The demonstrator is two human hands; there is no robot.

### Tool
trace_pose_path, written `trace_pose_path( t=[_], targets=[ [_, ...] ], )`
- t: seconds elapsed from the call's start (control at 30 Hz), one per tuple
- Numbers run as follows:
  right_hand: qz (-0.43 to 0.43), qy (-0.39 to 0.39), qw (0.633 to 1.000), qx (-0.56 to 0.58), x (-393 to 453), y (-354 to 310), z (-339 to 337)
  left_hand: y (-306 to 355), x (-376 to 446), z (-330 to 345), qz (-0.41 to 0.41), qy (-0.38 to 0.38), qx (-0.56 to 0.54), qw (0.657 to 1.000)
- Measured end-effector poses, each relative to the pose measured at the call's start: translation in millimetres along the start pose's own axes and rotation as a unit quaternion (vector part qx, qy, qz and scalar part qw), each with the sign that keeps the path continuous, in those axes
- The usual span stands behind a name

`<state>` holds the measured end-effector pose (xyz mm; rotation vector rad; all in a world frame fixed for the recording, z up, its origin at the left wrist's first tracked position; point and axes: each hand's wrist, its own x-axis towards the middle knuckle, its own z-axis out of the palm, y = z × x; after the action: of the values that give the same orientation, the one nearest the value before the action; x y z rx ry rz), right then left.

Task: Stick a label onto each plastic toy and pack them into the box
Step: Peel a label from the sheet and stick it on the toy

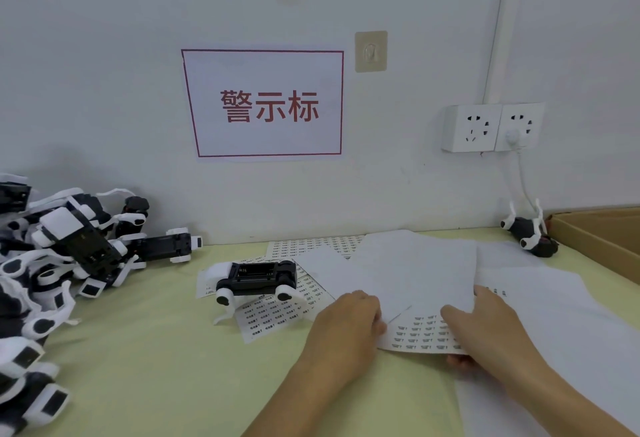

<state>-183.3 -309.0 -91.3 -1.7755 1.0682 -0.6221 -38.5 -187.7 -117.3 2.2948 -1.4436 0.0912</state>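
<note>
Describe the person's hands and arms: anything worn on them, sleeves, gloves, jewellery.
Both the left hand and right hand are bare: no gloves, and no rings or watch show. The forearms are bare too as far as the frame's lower edge; no sleeve shows. No markings are visible.

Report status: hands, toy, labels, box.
Both hands, left and right, on the label sheet. One toy lies belly-up on other sheets, unheld. Box far right, nothing blocking.
</note>
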Motion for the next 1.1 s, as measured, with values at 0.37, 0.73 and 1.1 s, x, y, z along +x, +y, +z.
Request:
trace_pose_path(
  t=[0.37, 0.73, 1.1],
  targets=[
    [-0.078, 0.125, 0.94, -0.308, 3, 0, -10, 5, 20, -65, -0.225, 0.208, -0.739, 0.6],
    [-0.151, -0.018, 0.98, 0.126, -2, -9, -2, 17, 16, -75, -0.199, 0.213, -0.714, 0.636],
    [-0.236, -0.284, 0.907, 0.203, -17, -15, 0, 20, 9, -107, -0.17, 0.073, -0.665, 0.724]
  ],
)
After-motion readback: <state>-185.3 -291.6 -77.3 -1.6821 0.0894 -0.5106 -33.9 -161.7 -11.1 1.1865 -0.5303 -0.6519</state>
